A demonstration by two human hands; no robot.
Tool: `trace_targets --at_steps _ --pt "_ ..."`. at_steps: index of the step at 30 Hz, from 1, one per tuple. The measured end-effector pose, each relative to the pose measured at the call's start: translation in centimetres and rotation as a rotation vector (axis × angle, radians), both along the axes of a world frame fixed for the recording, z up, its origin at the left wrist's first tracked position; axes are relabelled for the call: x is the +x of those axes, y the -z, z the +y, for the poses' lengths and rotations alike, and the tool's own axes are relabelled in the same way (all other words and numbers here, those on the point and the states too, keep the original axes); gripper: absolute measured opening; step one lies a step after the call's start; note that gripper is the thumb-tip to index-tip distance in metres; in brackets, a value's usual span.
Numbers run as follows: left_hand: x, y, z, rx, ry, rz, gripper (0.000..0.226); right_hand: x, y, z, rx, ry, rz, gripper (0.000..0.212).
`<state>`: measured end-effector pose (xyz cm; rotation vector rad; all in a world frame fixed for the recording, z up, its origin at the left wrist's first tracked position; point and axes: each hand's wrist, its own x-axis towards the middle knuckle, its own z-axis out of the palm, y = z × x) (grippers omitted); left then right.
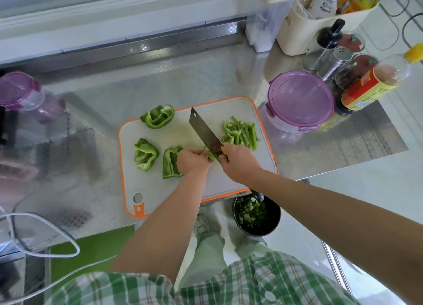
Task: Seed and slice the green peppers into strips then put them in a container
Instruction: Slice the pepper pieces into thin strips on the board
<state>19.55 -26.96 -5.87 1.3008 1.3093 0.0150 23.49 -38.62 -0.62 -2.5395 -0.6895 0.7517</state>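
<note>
The steel counter (pixel 91 112) lies bare left of the orange-rimmed cutting board (pixel 183 130), whose near edge runs close along the counter's front. A lidded purple container (pixel 299 101) sits just off the board's far right corner. Three pepper chunks (pixel 145 153) occupy the board's left half, and cut strips (pixel 242 132) crowd its right edge. Mid-board, the right hand (pixel 238 162) grips the cleaver (pixel 203 130). The left hand (pixel 193 160), fingers curled, holds a pepper piece (pixel 209 153) against the blade.

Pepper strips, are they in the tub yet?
No, the pepper strips lie in a pile on the cutting board, and the purple-lidded container right of it has its lid on.
</note>
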Motion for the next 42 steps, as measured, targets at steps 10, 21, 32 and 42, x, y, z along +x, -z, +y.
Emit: trace_targets --at_steps 10,21,32,42 --pt "-0.2 -0.4 0.7 0.08 0.174 0.054 0.006 -1.3 0.6 2.1 -0.157 -0.039 -0.074 0.009" --pt "-0.5 0.0 0.5 0.101 0.108 0.091 0.027 -0.7 0.3 0.5 0.028 0.031 -0.033 0.013" --pt "-0.8 0.0 0.3 0.143 0.102 0.058 0.033 -1.5 -0.1 1.3 -0.13 -0.087 -0.107 0.011" --pt "-1.0 0.8 0.6 0.194 0.179 0.101 0.03 -1.9 0.4 2.4 -0.195 -0.132 -0.141 0.02"
